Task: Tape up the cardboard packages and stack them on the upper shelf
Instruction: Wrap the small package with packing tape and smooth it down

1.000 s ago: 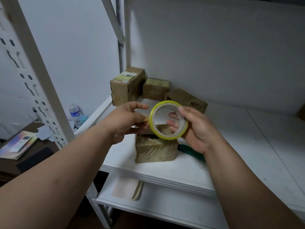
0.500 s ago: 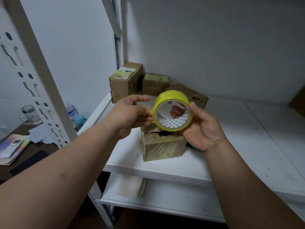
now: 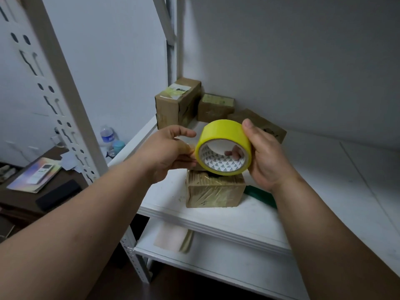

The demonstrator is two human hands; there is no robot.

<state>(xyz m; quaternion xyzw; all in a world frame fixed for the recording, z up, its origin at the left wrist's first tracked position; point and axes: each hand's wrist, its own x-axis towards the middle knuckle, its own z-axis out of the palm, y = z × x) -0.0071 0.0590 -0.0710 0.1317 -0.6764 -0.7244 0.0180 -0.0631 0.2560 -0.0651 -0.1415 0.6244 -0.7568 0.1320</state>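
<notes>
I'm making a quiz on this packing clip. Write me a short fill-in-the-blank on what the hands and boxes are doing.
1. The right hand grips a roll of ____ tape.
2. The left hand picks at the roll's ____ edge.
3. Directly below the roll, a cardboard box sits on the ____ shelf.

Missing: yellow; left; white

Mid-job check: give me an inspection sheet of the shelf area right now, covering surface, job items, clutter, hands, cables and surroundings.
Surface: white shelf, scuffed.
Job's things: yellow tape roll held above the front cardboard package; three packages at the back corner, the tallest at left.
Clutter: green object behind right wrist.
Hands: right hand grips the roll, fingers through the core; left hand pinches at its edge.
Cables: nothing seen.
Surroundings: water bottle and booklet on a dark table at left.
</notes>
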